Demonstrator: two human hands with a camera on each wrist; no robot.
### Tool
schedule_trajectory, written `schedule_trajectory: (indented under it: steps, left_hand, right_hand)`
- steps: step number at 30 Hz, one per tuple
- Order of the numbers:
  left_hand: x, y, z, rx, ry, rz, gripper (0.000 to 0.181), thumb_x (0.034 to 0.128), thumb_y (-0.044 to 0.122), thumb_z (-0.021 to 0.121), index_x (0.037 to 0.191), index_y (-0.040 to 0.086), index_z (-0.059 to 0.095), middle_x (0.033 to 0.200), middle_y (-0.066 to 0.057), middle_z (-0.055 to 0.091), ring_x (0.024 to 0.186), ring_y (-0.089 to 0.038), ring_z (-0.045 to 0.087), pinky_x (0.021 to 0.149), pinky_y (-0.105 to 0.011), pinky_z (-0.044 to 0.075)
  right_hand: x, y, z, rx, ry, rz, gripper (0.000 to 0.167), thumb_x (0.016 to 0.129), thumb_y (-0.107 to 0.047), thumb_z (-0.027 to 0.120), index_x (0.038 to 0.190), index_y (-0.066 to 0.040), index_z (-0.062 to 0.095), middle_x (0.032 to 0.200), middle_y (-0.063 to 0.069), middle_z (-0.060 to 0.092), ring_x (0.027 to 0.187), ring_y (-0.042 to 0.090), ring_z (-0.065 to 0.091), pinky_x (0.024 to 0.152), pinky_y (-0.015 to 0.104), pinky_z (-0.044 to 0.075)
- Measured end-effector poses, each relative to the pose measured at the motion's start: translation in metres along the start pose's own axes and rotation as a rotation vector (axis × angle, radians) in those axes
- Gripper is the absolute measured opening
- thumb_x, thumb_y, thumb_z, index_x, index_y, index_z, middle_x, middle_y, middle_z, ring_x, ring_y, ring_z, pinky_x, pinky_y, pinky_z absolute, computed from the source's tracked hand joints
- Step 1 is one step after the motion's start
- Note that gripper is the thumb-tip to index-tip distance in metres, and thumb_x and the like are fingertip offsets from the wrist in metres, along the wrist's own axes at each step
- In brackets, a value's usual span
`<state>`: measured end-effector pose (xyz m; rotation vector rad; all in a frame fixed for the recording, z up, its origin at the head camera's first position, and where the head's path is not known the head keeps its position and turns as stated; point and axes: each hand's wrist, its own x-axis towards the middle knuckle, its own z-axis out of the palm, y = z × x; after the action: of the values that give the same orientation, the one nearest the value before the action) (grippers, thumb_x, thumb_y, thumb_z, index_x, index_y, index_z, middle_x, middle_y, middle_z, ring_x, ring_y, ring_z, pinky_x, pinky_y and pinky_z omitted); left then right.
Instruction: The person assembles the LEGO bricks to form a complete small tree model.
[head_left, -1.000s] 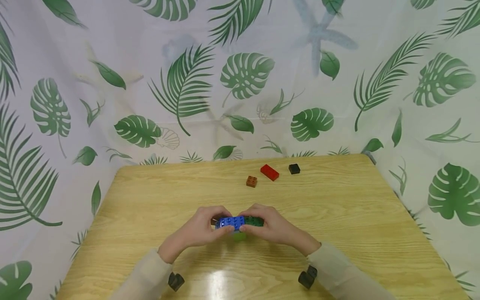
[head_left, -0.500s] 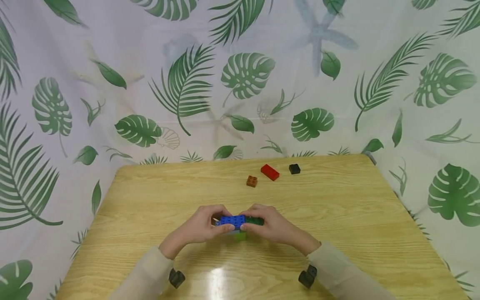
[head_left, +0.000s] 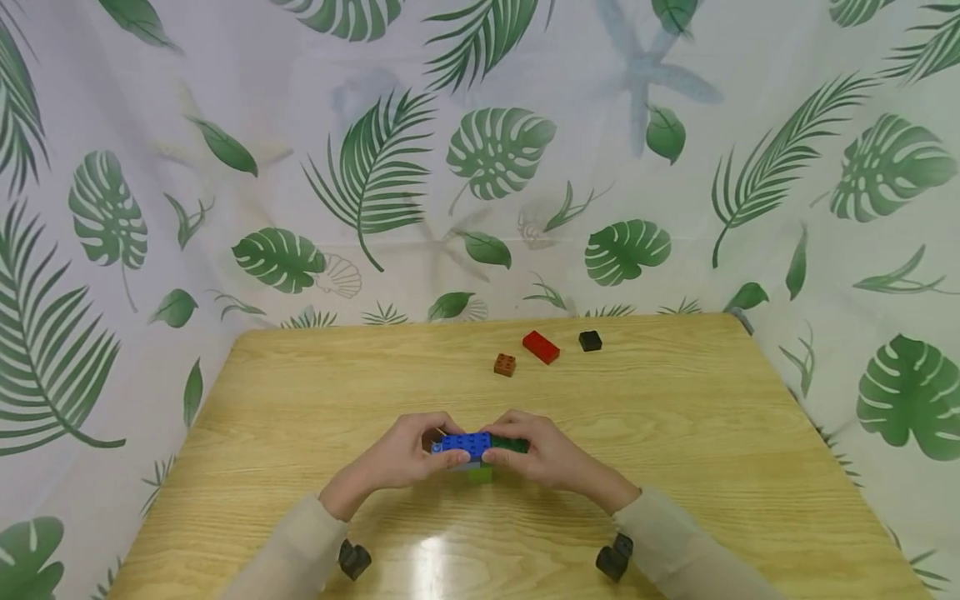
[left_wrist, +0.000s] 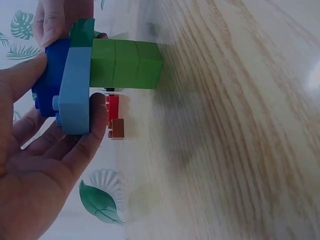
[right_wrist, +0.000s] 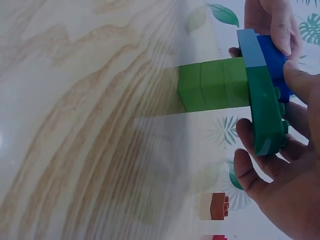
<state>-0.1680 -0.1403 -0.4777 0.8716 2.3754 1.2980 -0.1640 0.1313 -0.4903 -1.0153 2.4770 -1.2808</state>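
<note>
Three light green bricks form a column standing on the table. Across its top lie a light blue brick and a dark green brick, end to end. A blue brick sits over where those two meet. The left hand grips the left end, its thumb on the blue brick and a fingertip at the light blue brick's underside. From the right, the right hand grips with its thumb against the blue brick and fingers curled around the dark green one.
Toward the table's back edge lie a brown brick, a red brick and a black brick. A leaf-patterned cloth hangs behind the table. Each wrist carries a small black device.
</note>
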Motion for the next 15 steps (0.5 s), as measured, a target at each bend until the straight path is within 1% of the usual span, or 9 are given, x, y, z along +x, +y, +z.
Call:
schedule_trajectory:
  steps: [5, 9, 12, 15]
  left_hand:
    - [-0.002, 0.000, 0.001, 0.019, -0.003, -0.004, 0.027, 0.1004, 0.035, 0.074, 0.117, 0.014, 0.072, 0.109, -0.004, 0.074, 0.086, -0.016, 0.066, 0.077, -0.028, 0.056]
    - [-0.001, -0.001, 0.003, 0.028, -0.008, 0.017, 0.029, 0.1011, 0.036, 0.073, 0.118, 0.013, 0.071, 0.109, -0.004, 0.074, 0.088, -0.013, 0.068, 0.079, -0.027, 0.057]
    - [0.000, -0.001, 0.003, 0.029, -0.005, 0.030, 0.029, 0.1014, 0.036, 0.072, 0.119, 0.012, 0.071, 0.109, -0.004, 0.074, 0.090, -0.009, 0.069, 0.081, -0.028, 0.058]
    - [-0.001, -0.002, 0.002, 0.030, -0.001, 0.030, 0.030, 0.1012, 0.036, 0.073, 0.120, 0.012, 0.071, 0.110, -0.004, 0.075, 0.091, -0.008, 0.069, 0.083, -0.028, 0.058]
  right_hand:
    - [-0.001, 0.001, 0.001, 0.025, -0.008, 0.019, 0.039, 0.104, -0.030, 0.069, 0.135, -0.007, 0.071, 0.119, 0.006, 0.073, 0.102, 0.015, 0.067, 0.087, 0.031, 0.057]
    - [0.000, 0.004, -0.003, 0.043, 0.006, 0.092, 0.038, 0.106, -0.035, 0.065, 0.134, -0.012, 0.072, 0.122, 0.002, 0.074, 0.101, 0.014, 0.066, 0.085, 0.029, 0.054]
    - [0.007, 0.009, -0.009, 0.025, 0.075, 0.152, 0.036, 0.107, -0.037, 0.062, 0.132, -0.013, 0.073, 0.124, 0.000, 0.074, 0.102, 0.014, 0.065, 0.083, 0.030, 0.052]
    - [0.019, 0.019, -0.016, -0.033, 0.175, 0.173, 0.034, 0.106, -0.032, 0.065, 0.129, -0.009, 0.074, 0.123, 0.004, 0.074, 0.101, 0.016, 0.066, 0.081, 0.029, 0.052]
